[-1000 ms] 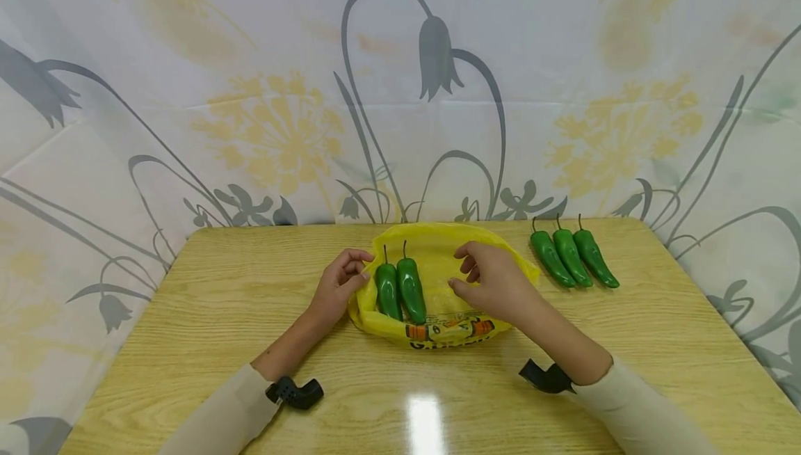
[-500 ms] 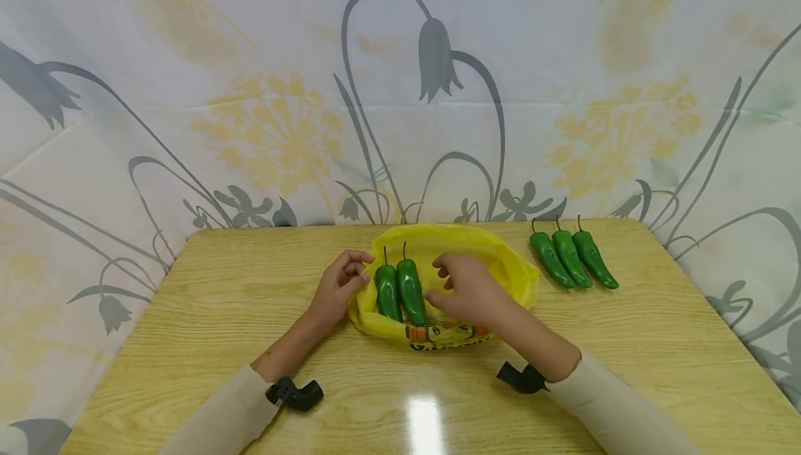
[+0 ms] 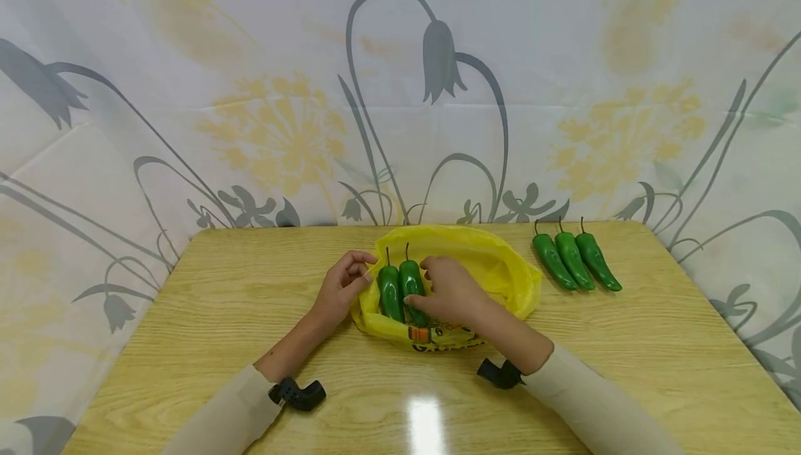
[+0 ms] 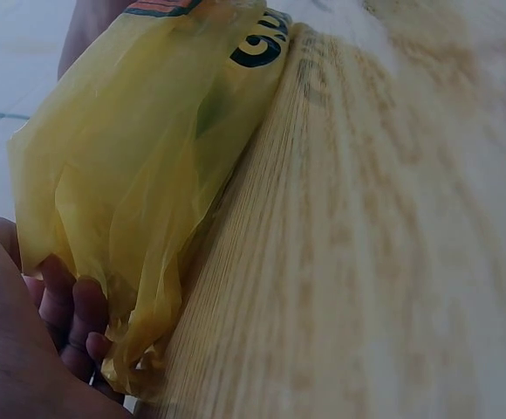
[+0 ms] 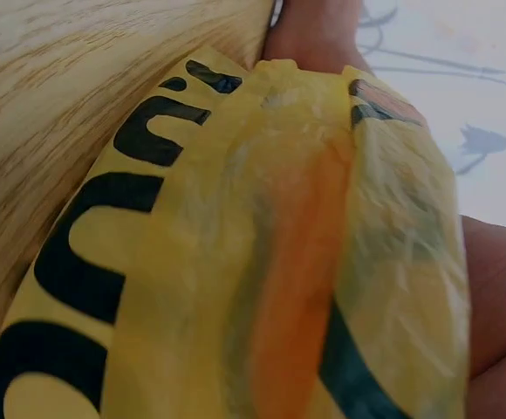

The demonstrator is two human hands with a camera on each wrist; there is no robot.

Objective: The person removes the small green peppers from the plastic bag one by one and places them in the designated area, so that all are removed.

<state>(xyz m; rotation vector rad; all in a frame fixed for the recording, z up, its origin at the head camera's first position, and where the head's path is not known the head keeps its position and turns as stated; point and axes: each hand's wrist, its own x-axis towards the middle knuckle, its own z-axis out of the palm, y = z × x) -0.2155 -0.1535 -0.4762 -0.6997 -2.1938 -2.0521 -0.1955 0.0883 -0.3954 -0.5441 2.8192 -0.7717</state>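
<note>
A yellow plastic bag (image 3: 475, 240) with dark lettering lies on the table, its mouth spread open. Inside at the left are two green chili peppers, the left one (image 3: 391, 293) and the right one (image 3: 411, 280), side by side with stems pointing away. My left hand (image 3: 338, 289) holds the bag's left rim; its fingers curl at the crumpled yellow film in the left wrist view. Over the right-hand pepper hovers my right hand (image 3: 455, 293), thumb overlapping the pepper's lower half and bent fingers at its upper right side, with a gap between them. The bag wall hides most of this hand in the right wrist view.
Three more green chili peppers (image 3: 572, 260) lie in a row right of the bag, near the back edge of the wooden table (image 3: 250, 267). Behind the table hangs a flower-patterned cloth (image 3: 400, 93). Both wrists carry black camera mounts (image 3: 297, 394).
My right hand has moved left inside the bag's mouth, from over its right part to the right-hand chili pepper. The left hand stays at the bag's rim, and the peppers have not moved.
</note>
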